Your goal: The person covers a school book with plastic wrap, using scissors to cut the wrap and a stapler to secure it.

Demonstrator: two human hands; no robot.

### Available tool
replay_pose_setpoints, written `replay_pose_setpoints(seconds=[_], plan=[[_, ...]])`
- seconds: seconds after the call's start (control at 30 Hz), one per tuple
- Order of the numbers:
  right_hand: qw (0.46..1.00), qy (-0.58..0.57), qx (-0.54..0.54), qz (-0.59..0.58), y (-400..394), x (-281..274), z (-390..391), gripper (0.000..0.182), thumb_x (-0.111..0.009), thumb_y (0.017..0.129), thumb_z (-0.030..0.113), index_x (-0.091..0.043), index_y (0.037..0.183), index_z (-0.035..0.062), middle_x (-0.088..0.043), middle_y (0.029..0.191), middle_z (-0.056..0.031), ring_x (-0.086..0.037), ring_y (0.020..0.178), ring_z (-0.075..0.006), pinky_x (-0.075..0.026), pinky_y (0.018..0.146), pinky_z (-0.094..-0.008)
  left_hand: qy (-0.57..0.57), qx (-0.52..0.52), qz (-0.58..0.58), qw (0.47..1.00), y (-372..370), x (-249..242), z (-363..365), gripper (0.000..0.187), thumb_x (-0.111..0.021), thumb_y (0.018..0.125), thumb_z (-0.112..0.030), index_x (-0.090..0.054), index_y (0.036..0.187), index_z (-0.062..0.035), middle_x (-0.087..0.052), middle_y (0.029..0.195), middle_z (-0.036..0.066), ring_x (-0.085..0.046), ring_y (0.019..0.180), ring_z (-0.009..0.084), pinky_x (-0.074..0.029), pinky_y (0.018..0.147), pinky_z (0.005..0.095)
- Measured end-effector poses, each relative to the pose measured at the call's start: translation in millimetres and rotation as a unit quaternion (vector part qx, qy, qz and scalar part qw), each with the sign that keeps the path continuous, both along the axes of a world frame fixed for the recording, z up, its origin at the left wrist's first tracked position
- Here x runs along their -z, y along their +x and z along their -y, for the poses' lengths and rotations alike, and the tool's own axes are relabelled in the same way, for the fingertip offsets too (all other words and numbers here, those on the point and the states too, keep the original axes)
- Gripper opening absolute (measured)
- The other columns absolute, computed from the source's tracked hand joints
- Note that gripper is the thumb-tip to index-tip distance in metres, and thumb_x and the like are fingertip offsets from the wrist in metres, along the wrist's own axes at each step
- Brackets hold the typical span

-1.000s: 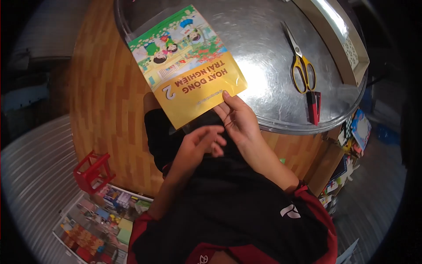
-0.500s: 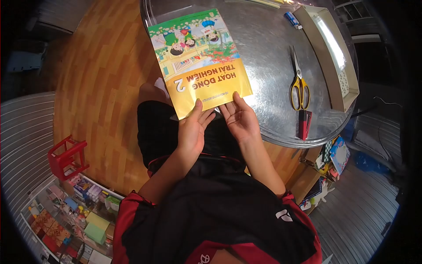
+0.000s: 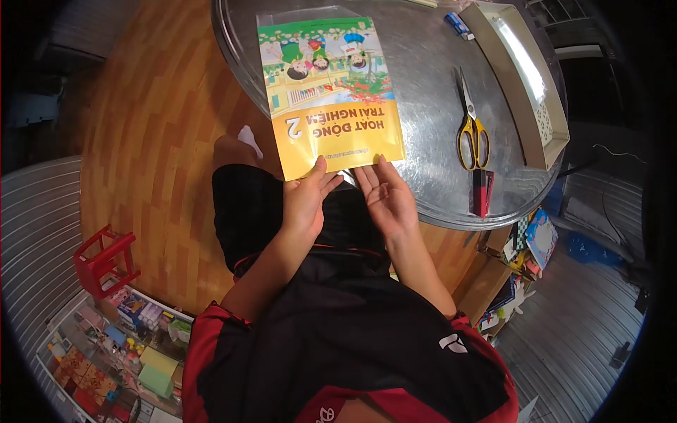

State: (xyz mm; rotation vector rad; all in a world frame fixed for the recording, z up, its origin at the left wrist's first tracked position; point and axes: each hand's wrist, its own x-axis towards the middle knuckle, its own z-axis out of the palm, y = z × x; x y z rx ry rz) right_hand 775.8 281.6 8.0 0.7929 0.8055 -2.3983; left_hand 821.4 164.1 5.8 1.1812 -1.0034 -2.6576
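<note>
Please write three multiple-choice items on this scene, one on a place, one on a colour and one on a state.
1. Where do the scissors lie?
A. On the round metal table, to the right of the book
B. On the wooden floor
C. On top of the book

2. What colour are the scissors' handles?
A. Blue
B. Yellow
C. White

3. How do the hands meet the book?
A. The left hand and the right hand both have fingertips at its near edge
B. Only one hand touches it
C. Both hands lie flat on the middle of its cover

Answers:
1. A, since they rest on the shiny tabletop between the book and the long tray.
2. B, as the handle loops show yellow.
3. A, as both hands reach the yellow lower edge with open fingers.
</note>
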Motion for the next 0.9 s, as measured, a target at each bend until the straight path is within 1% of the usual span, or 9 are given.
replay_pose_setpoints(seconds=[0.27, 0.53, 0.6, 0.67, 0.7, 0.73, 0.8, 0.83, 0.9], plan=[[0.985, -0.017, -0.17, -0.028, 5.6, -9.4, -33.5, 0.04, -0.039, 0.088, 0.017, -0.035, 0.118, -0.0091, -0.039, 0.122, -0.0225, -0.041, 0.113, -0.0288, -0.037, 0.094, -0.0393, -0.03, 0.024, -0.001, 0.999, -1.9, -8.1, 0.0, 0.029, -0.046, 0.086, -0.009, -0.041, 0.114, -0.0004, -0.052, 0.107, 0.014, -0.053, 0.098, 0.0264, -0.044, 0.083, 0.0388], [0.996, 0.036, -0.074, 0.038, 1.9, -8.6, -15.4, 0.036, -0.047, 0.085, 0.014, -0.04, 0.115, -0.0058, -0.047, 0.115, -0.0177, -0.049, 0.106, -0.026, -0.045, 0.085, -0.0369, -0.058, 0.018, -0.021, 0.998, -2.0, -4.8, -1.4, 0.032, -0.044, 0.086, -0.008, -0.038, 0.116, 0.0003, -0.049, 0.111, 0.014, -0.052, 0.1, 0.027, -0.043, 0.085, 0.0402], [0.986, 0.056, -0.153, 0.024, -1.2, -17.9, -30.9, 0.034, -0.049, 0.084, 0.013, -0.044, 0.113, -0.0044, -0.051, 0.111, -0.0159, -0.051, 0.103, -0.0235, -0.046, 0.083, -0.0353, -0.041, 0.017, -0.01, 0.999, -3.0, -6.0, -1.1, 0.032, -0.044, 0.086, -0.007, -0.037, 0.117, 0.0, -0.049, 0.111, 0.014, -0.051, 0.101, 0.0277, -0.041, 0.087, 0.0409], [0.962, 0.186, -0.19, -0.061, -4.8, -33.3, -55.6, 0.036, -0.053, 0.082, 0.015, -0.046, 0.112, -0.0045, -0.05, 0.113, -0.0167, -0.053, 0.099, -0.0222, -0.046, 0.081, -0.0309, -0.031, 0.014, -0.011, 0.999, -2.7, -2.9, -0.2, 0.031, -0.044, 0.086, -0.007, -0.038, 0.116, -0.0002, -0.049, 0.11, 0.014, -0.052, 0.099, 0.0274, -0.042, 0.086, 0.0406], [0.906, 0.356, -0.168, -0.155, -4.7, -34.9, -69.4, 0.037, -0.053, 0.082, 0.017, -0.047, 0.111, -0.0047, -0.049, 0.113, -0.0173, -0.051, 0.1, -0.0235, -0.044, 0.082, -0.0313, -0.022, 0.009, -0.013, 1.0, -2.5, -1.5, 0.2, 0.031, -0.045, 0.085, -0.007, -0.038, 0.115, -0.0005, -0.049, 0.108, 0.013, -0.053, 0.097, 0.0271, -0.043, 0.085, 0.0403], [0.813, 0.511, -0.14, -0.242, -6.2, -36.4, -83.7, 0.038, -0.052, 0.082, 0.019, -0.048, 0.11, -0.0049, -0.048, 0.114, -0.0179, -0.049, 0.102, -0.0247, -0.042, 0.082, -0.0316, -0.021, 0.008, -0.012, 1.0, -2.7, -1.5, 0.7, 0.031, -0.045, 0.085, -0.007, -0.038, 0.115, -0.0005, -0.049, 0.108, 0.013, -0.053, 0.097, 0.0271, -0.043, 0.085, 0.0403], [0.603, 0.713, -0.027, -0.356, -17.9, -24.6, -117.4, 0.043, -0.058, 0.079, 0.026, -0.05, 0.108, -0.005, -0.047, 0.114, -0.019, -0.047, 0.102, -0.0274, -0.039, 0.084, -0.0329, -0.008, -0.004, -0.009, 1.0, -2.9, -0.1, 1.6, 0.031, -0.045, 0.085, -0.007, -0.038, 0.115, 0.0002, -0.049, 0.108, 0.014, -0.052, 0.098, 0.0281, -0.042, 0.086, 0.0408], [0.602, 0.714, -0.029, -0.356, -23.1, -20.1, -129.8, 0.043, -0.058, 0.079, 0.026, -0.05, 0.108, -0.005, -0.047, 0.114, -0.019, -0.047, 0.102, -0.0274, -0.039, 0.084, -0.0329, -0.007, -0.004, -0.007, 1.0, -2.3, 1.2, 2.0, 0.031, -0.045, 0.085, -0.007, -0.038, 0.115, 0.0002, -0.049, 0.108, 0.014, -0.052, 0.098, 0.0281, -0.042, 0.086, 0.0408], [0.364, 0.883, -0.063, -0.29, -32.8, -12.3, -146.3, 0.047, -0.063, 0.074, 0.028, -0.051, 0.106, -0.0038, -0.047, 0.112, -0.0184, -0.044, 0.104, -0.03, -0.035, 0.088, -0.0358, 0.026, -0.038, -0.02, 0.999, -1.9, 3.7, 2.5, 0.031, -0.045, 0.085, -0.008, -0.038, 0.114, 0.0009, -0.049, 0.108, 0.015, -0.052, 0.098, 0.0286, -0.042, 0.086, 0.0408]])
